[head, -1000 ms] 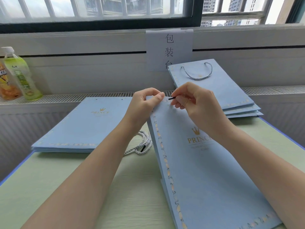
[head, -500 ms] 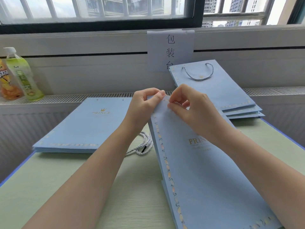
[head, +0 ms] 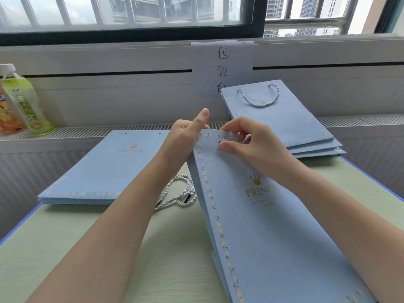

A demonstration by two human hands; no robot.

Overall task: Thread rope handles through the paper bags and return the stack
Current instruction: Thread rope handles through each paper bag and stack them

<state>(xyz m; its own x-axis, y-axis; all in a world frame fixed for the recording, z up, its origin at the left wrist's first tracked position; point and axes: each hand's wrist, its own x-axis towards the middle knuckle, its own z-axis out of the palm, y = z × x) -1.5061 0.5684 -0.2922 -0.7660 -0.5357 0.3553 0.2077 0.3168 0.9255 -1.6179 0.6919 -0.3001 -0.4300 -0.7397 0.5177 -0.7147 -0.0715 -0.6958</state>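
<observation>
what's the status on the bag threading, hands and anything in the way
Left hand grips top edge of tilted bag. Right hand pinches at the handle hole. Loose rope waits on table. Nothing blocking.

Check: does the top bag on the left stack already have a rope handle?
No, the top bag on the left stack shows two bare holes along its far edge and no rope.

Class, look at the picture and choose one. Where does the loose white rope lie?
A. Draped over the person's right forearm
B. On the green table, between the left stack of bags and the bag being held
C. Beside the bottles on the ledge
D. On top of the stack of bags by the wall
B: the loose white rope lies coiled on the green table, between the left stack of bags and the held bag.
</observation>
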